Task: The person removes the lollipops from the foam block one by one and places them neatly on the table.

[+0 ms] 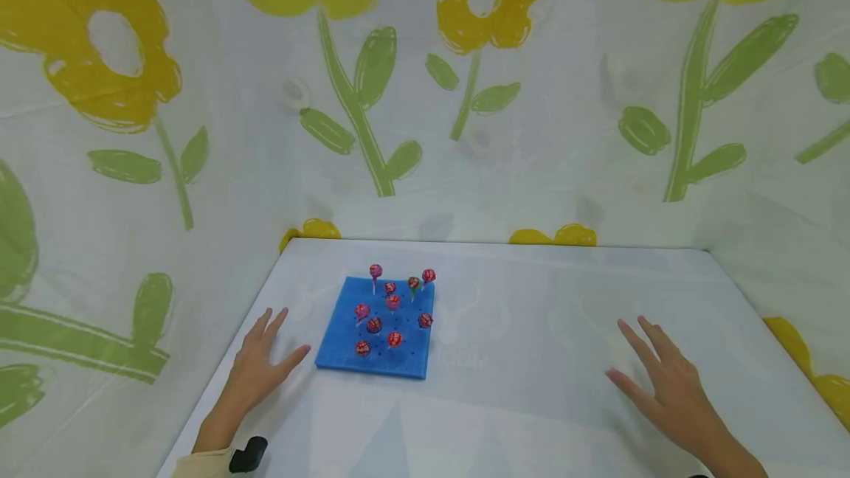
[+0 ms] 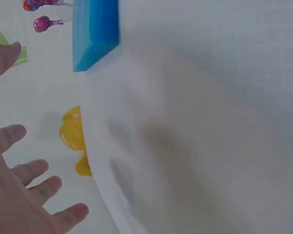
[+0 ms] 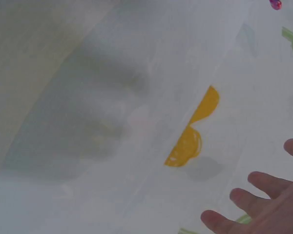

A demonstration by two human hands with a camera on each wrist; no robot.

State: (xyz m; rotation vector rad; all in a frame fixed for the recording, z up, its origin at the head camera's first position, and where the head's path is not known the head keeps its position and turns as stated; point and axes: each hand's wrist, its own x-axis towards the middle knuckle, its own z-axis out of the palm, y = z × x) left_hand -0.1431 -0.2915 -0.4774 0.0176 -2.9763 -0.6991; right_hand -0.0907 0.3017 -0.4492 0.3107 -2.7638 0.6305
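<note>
On the left part of the white table lies a square blue foam board (image 1: 339, 345) dotted with small holes. Several wrapped lollipops stand in it on white sticks, among them a pink one (image 1: 375, 271) at the back, a green and red one (image 1: 414, 283) and a red one (image 1: 395, 338) nearer the front. My left hand (image 1: 255, 375) hovers just left of the board, fingers spread, holding nothing. Far to the right, my right hand (image 1: 674, 389) is held over the table with its fingers apart and nothing in it. The left wrist view shows the board's side (image 2: 105, 29) beyond the thumb.
The white table (image 1: 531, 330) carries faint pale patterns. White cloth walls (image 1: 564, 94) printed with yellow flowers and green leaves enclose it at the back and both sides. A black band (image 1: 249, 454) sits at my left wrist beside a cream sleeve (image 1: 202, 463).
</note>
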